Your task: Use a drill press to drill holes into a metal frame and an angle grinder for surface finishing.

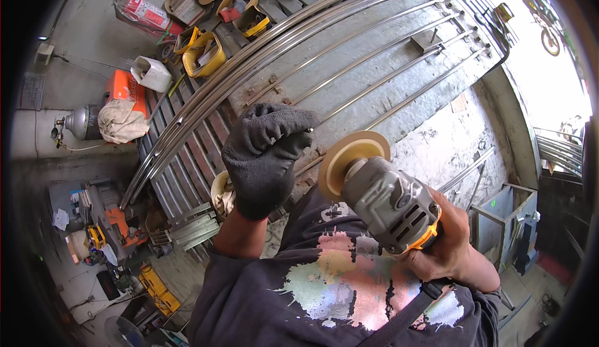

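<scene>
Right hand [444, 242] wrapped round angle grinder [393, 202], its disc [339, 161] near the left hand [265, 153] (gloved), curled above bench [399, 92]; cannot tell whether pinching anything.

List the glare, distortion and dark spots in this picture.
In the head view, the bright outdoor area at upper right is washed out; in the head view, the bundle of metal tubes looks strongly bowed, in keeping with fisheye distortion; in the head view, the corners fall to black, while the angle grinder reads fairly sharp.
</scene>
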Demonstrator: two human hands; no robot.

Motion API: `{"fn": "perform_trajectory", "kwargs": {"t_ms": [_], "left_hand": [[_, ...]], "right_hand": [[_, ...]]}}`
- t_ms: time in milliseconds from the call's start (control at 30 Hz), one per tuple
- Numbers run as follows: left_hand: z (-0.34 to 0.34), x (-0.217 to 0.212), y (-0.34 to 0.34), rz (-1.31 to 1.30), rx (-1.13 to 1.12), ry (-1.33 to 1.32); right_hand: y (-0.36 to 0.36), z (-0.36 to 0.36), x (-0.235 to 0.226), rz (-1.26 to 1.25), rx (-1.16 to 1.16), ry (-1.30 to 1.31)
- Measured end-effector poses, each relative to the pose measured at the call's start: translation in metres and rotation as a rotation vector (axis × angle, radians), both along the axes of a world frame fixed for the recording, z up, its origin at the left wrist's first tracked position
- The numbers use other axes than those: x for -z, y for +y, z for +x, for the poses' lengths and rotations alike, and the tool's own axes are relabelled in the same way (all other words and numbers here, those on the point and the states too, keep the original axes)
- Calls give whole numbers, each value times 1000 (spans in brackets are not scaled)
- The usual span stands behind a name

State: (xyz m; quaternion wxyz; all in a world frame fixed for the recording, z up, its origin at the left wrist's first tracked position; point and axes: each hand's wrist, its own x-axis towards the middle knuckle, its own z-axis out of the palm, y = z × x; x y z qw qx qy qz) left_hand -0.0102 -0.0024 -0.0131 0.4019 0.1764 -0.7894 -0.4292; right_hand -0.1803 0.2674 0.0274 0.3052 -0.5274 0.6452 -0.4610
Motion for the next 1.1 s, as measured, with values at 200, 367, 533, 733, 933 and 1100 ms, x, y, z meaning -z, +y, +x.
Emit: {"fn": "perform_trajectory", "kwargs": {"t_ms": [200, 367, 533, 733, 933, 1100], "left_hand": [[1, 6, 0, 29, 23, 15], [4, 17, 0, 275, 49, 72], [7, 32, 1, 319, 40, 133], [4, 34, 0, 535, 64, 224], [5, 19, 7, 196, -59, -71], [1, 22, 6, 609, -46, 140]], "right_hand": [[3, -4, 0, 49, 23, -16], [1, -6, -1, 46, 19, -17], [1, -7, 0, 47, 31, -11], [1, -8, 1, 37, 29, -31], [-1, -7, 0, 46, 67, -48], [-3, -8, 2, 42, 104, -57]]}}
